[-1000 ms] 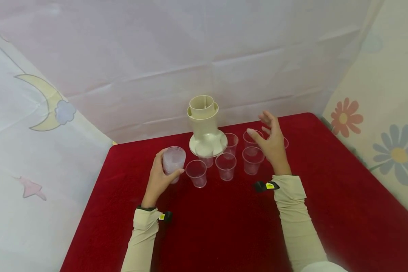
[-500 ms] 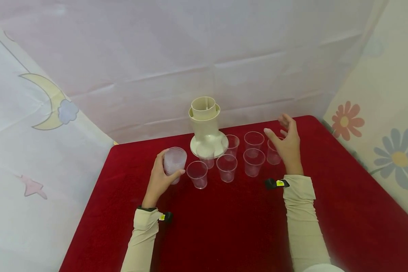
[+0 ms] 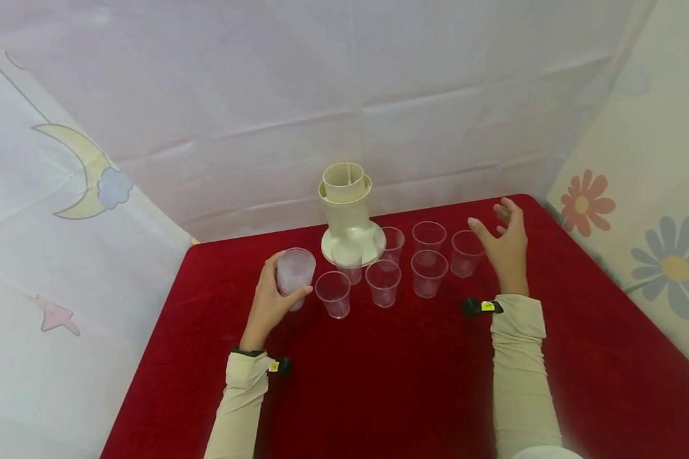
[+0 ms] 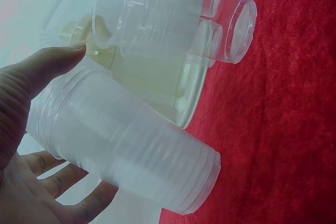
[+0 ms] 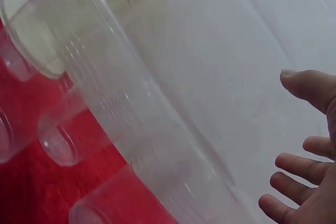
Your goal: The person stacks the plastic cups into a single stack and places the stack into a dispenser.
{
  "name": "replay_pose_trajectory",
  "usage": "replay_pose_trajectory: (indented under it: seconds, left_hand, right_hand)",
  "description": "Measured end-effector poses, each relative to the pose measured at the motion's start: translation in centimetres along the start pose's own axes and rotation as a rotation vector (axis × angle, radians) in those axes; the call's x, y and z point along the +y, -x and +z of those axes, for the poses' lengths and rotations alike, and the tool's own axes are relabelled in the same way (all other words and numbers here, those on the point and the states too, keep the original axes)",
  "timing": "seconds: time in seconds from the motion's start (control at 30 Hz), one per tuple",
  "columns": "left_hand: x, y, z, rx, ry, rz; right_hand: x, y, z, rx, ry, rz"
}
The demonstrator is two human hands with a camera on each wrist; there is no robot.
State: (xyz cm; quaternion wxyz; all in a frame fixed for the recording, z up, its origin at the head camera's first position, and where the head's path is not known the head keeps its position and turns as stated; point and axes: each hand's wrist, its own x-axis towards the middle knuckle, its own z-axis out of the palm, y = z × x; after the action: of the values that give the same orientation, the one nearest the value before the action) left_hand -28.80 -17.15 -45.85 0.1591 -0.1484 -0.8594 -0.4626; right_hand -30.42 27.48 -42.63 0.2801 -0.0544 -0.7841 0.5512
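Note:
My left hand [image 3: 268, 306] grips a stack of nested clear plastic cups [image 3: 295, 271], thumb on the near side and fingers round the far side. In the left wrist view the stacked cups [image 4: 126, 135] lean, their rims close under the thumb. My right hand [image 3: 506, 248] is raised at the right, fingers spread and holding nothing. Nearest to it stands a single clear cup [image 3: 465, 261]. To that cup's left stand several more upright cups, among them a front cup [image 3: 429, 280], a middle cup [image 3: 383, 290] and one beside the stack [image 3: 333, 299].
A cream cylindrical holder [image 3: 346, 210] on a round base [image 3: 373, 245] stands behind the cups, near the back edge. The table carries a red cloth [image 3: 367, 382]. A pale fabric backdrop [image 3: 252, 127] rises behind and on both sides.
My right hand has moved to the right, away from the cups, and a single cup at the right end now shows fully. The left hand keeps its grip on the stack.

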Motion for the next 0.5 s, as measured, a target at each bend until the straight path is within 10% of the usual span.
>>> replay_pose_trajectory:
  seconds: [0.5]
  left_hand:
    - [-0.1,-0.1,0.1,-0.002,-0.004,0.012]
  right_hand:
    - [2.7,-0.1,-2.0,-0.058,0.041,0.118]
